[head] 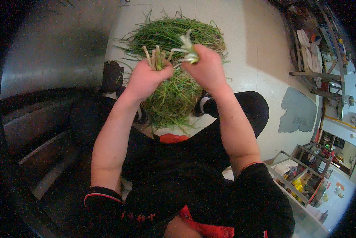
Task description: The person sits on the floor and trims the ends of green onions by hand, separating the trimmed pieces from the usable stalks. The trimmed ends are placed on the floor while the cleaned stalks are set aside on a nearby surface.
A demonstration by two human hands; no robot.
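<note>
Pale stalk ends (157, 56), which look like scallions or garlic chives, stick up out of my left hand (143, 78), closed around them. My right hand (207, 68) pinches a small tuft of white and light-green strips (188, 52), blurred as though moving. Only a narrow gap separates the two hands. Below and beyond them, a broad heap of long green stalks (172, 32) lies on the tiled floor. A looser pile of green leaves and trimmings (170, 102) lies between my feet, partly hidden by my hands.
My shoe (202, 104) stands at the pile's right edge. A brushed-metal panel (56, 59) rises on the left. Grey covering (298, 111) lies on the floor (255, 77) at right, near a metal rack (317, 76) and a frame holding bags and containers (297, 184).
</note>
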